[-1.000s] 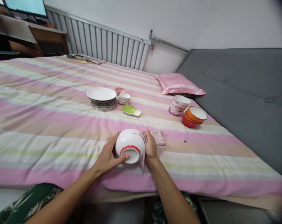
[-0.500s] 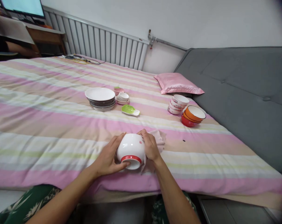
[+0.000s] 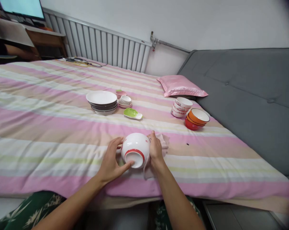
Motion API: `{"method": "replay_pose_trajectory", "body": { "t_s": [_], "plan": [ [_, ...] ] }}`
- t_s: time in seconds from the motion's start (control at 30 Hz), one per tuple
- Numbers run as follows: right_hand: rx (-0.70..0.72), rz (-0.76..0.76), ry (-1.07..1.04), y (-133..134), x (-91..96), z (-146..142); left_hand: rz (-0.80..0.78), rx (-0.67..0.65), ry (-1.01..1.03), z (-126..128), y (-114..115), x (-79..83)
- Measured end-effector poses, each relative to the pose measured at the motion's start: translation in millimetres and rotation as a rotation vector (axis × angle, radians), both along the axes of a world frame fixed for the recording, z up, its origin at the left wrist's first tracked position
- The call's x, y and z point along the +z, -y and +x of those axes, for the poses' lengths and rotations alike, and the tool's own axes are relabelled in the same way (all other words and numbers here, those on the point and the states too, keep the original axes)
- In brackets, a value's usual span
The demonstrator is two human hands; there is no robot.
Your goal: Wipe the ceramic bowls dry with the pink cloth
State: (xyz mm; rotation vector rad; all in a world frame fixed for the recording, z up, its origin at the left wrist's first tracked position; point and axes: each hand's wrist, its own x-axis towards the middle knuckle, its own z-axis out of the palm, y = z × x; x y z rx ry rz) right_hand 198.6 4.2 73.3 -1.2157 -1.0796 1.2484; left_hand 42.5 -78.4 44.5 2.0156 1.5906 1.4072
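A white bowl (image 3: 135, 148) with a red ring round its foot is held over the near part of the striped bed, tipped with its base towards me. My left hand (image 3: 112, 159) grips its left side, thumb under the foot. My right hand (image 3: 155, 148) presses a pale pink cloth (image 3: 164, 140) against the bowl's right side. The cloth hangs down under the right hand and spreads onto the bed behind it.
On the striped bedsheet (image 3: 51, 127) stand a stack of white plates (image 3: 101, 102), small saucers (image 3: 125, 101), a green leaf-shaped dish (image 3: 133, 113), patterned white bowls (image 3: 181, 107) and orange and red bowls (image 3: 196, 118). A pink pillow (image 3: 181, 86) and a grey sofa (image 3: 249, 95) lie to the right.
The bowl has been turned in my hands, its base tilting down and then back towards me. My right hand with the cloth slid over the bowl's right side.
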Motion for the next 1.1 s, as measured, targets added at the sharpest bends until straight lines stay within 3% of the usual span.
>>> {"method": "replay_pose_trajectory", "body": {
  "t_s": [0.17, 0.23, 0.37, 0.63, 0.93, 1.1],
  "plan": [
    [-0.049, -0.121, -0.215, -0.2, -3.2, -2.1, 0.066, 0.006, -0.128, 7.8, 4.4, -1.9],
    [0.034, -0.172, -0.341, 1.5, -0.7, -2.0, 0.046, 0.007, -0.127, 8.8, 4.3, -5.6],
    [0.331, -0.222, -0.47, 4.9, 9.2, 2.7, -0.027, 0.053, -0.045, 5.9, 1.2, -10.8],
    [0.681, -0.227, -0.4, 0.5, 22.3, 27.1, -0.148, -0.031, 0.108, -0.4, -1.6, -3.8],
    [0.854, -0.212, -0.326, -7.3, 14.2, 42.3, -0.201, -0.06, 0.191, -3.5, -2.3, -3.7],
    [0.828, -0.209, -0.192, -8.4, 10.7, 43.2, -0.212, -0.068, 0.231, -5.8, -4.4, -5.3]
  ]
}}
